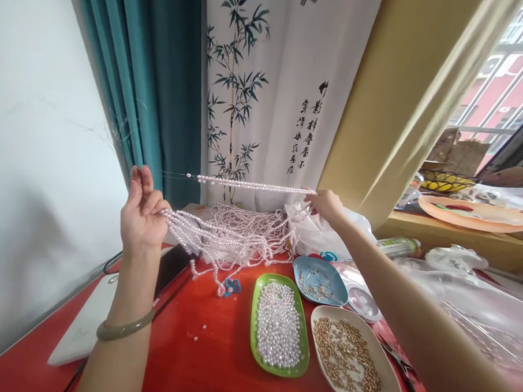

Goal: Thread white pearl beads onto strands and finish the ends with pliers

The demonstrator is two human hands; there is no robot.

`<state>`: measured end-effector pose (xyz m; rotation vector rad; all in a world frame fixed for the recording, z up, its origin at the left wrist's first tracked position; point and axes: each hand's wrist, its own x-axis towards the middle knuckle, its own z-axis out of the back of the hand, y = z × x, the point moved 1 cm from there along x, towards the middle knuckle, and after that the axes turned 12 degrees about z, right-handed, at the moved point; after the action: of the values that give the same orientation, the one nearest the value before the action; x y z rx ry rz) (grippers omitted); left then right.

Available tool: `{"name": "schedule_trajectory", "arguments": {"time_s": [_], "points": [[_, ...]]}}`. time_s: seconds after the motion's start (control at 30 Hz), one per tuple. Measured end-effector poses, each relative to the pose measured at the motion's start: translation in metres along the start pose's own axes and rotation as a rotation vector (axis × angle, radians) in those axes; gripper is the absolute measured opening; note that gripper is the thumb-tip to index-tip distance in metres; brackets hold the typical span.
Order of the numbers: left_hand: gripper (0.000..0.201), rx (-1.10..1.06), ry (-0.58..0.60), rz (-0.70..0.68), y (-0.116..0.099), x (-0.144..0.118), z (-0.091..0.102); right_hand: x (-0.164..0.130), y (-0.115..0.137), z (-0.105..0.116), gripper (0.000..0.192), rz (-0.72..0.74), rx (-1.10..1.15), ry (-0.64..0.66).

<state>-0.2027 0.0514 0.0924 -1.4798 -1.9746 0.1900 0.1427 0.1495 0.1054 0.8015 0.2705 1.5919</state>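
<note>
My left hand (143, 211) is raised above the red table (193, 360), fingers closed around one end of a bundle of several pearl bead strands (234, 235). My right hand (326, 204) pinches the other end of the bundle. One strand (253, 185) is stretched taut and level between the two hands, with bare thread showing near the left hand. The other strands sag in loops down to the table. A green bangle (123, 328) is on my left wrist.
A green dish (255, 311) of loose white pearls, a cream dish (392, 386) of gold beads and a blue dish (340, 283) lie at front right. A white device (87, 321), plastic bags (320, 236) and pliers (399, 361) also lie here. Curtains hang behind.
</note>
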Motion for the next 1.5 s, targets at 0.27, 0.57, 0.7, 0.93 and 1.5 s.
{"name": "schedule_trajectory", "arguments": {"time_s": [0.27, 0.57, 0.7, 0.93, 1.5], "points": [[0.032, 0.061, 0.052, 0.060, -0.007, 0.052, -0.047, -0.012, 0.008, 0.003, 0.028, -0.163, 1.054, 0.096], [0.027, 0.248, 0.113, 0.020, -0.012, 0.099, -0.147, -0.047, 0.013, -0.024, 0.022, -0.127, 1.200, 0.226], [0.027, 0.433, 0.126, -0.102, -0.014, 0.105, -0.191, -0.060, 0.015, -0.043, 0.017, -0.144, 1.247, 0.291], [0.028, 0.679, 0.072, -0.250, -0.027, 0.108, -0.234, -0.056, 0.023, -0.052, 0.048, 0.008, 0.827, 0.269], [0.033, 0.961, -0.130, -0.338, -0.077, 0.117, -0.234, -0.034, -0.015, -0.040, 0.047, 0.142, 0.497, 0.218]]}}
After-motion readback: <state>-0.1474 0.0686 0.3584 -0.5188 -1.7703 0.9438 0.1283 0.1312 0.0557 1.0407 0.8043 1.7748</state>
